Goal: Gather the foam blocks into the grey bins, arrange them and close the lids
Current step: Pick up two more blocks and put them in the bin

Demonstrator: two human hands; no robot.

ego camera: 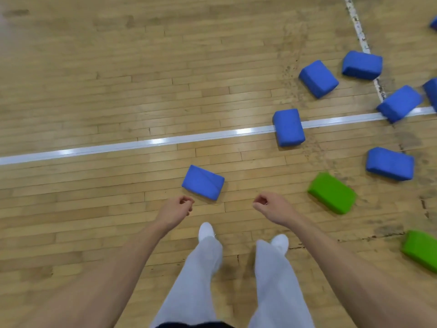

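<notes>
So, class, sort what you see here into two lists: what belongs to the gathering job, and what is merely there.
Job: blue foam blocks, green foam blocks, left hand, right hand.
Merely there: wooden floor, white floor line, white shoes.

On the floor (94,67), one foam block (203,182) lies just ahead of the feet (205,230), nearer than the line (118,147), a second block (288,127) sits across that line, and other blocks (318,78) scatter rightward.

Blue blocks (203,182): one alone nr centre, rest strewn at upper rt. Green blocks (332,193): 2 at lower rt, apart, one cut by edge.
</notes>
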